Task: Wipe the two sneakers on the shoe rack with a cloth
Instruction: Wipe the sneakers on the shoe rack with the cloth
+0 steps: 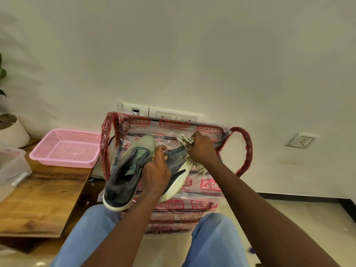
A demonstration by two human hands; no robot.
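Two grey-green sneakers with white soles lie on top of the plastic-wrapped shoe rack (210, 185), which is covered in red labels. The left sneaker (127, 170) rests with its heel toward me. My left hand (157, 166) grips the right sneaker (178, 168) at its upper, between the two shoes. My right hand (201, 148) holds a white cloth with dark stripes (185, 139) bunched against the toe end of that right sneaker; more cloth hangs below the hand.
A pink mesh basket (65, 147) sits on a wooden table (44, 197) to the left, beside a clear plastic box (11, 164) and a white plant pot (13, 130). Wall sockets (173, 115) are behind the rack. My knees in blue trousers are below.
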